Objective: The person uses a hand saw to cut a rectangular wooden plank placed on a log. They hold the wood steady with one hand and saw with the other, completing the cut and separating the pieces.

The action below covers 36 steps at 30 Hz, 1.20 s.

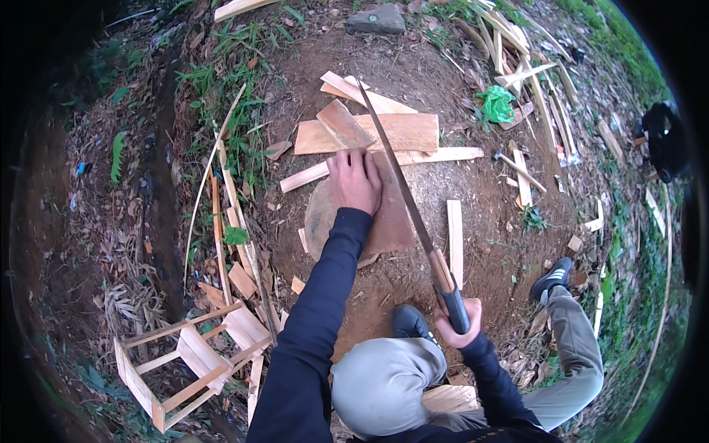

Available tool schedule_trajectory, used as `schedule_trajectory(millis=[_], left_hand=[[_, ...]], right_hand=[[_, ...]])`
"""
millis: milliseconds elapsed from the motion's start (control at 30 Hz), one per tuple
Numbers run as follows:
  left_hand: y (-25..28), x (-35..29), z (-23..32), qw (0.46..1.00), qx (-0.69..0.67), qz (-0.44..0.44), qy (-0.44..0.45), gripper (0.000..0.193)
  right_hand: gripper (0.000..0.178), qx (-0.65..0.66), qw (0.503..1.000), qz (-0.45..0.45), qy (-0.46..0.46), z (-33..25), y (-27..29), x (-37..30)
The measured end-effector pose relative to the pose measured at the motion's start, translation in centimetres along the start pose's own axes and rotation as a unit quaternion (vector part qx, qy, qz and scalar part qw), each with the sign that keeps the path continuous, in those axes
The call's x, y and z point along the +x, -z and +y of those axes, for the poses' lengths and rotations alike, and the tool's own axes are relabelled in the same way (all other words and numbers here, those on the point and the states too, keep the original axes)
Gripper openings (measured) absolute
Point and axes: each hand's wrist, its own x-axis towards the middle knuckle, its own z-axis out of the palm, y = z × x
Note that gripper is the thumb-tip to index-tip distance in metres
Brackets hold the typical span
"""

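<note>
My right hand (460, 323) is wrapped round the dark end of the handle of a hand saw (402, 177). The long, narrow blade slants away up and left, along the right side of a brown wooden board (391, 221); whether it touches the wood I cannot tell. That board lies on a round tree stump (320, 218). Pressing on its left part from above is my left hand (356, 181), with the fingers bent over it. Just beyond those fingers, a short board (345, 124) rests across a wider pale plank (406, 133).
A slatted wooden frame (193, 391) stands at lower left. Long strips lie nearby. At right are a hammer (521, 173), a pale batten (455, 244), a green plastic bag (495, 104) and a heap of offcuts (509, 44). A grey stone (377, 20) sits far off.
</note>
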Motion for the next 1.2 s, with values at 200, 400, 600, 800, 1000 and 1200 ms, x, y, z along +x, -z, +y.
schedule_trajectory(millis=[200, 400, 600, 800, 1000, 1200], left_hand=[[0.1, 0.1, 0.3, 0.999, 0.019, 0.013, 0.043, 0.013], [0.2, -0.4, 0.3, 0.999, 0.016, 0.015, 0.036, 0.012], [0.0, -0.1, -0.2, 0.999, 0.007, 0.024, 0.043, 0.012], [0.2, -0.3, -0.2, 0.998, 0.020, 0.024, 0.048, 0.013], [0.3, -0.3, -0.6, 0.998, -0.003, 0.016, 0.059, 0.013], [0.0, -0.3, 0.0, 0.998, 0.004, 0.028, 0.055, 0.013]], right_hand=[[0.018, -0.028, 0.998, 0.062, -0.016, -0.2, -2.6, -1.4], [0.013, -0.094, 0.994, 0.039, 0.045, 0.3, -2.0, -6.0], [0.017, -0.009, 0.996, 0.063, -0.061, 1.1, -2.1, -3.4], [0.018, -0.078, 0.996, 0.029, 0.013, 0.5, -1.4, -6.0], [0.013, -0.080, 0.996, 0.031, -0.005, 0.1, -2.1, -4.1], [0.009, -0.135, 0.990, 0.011, 0.030, 2.4, -1.1, -5.9]])
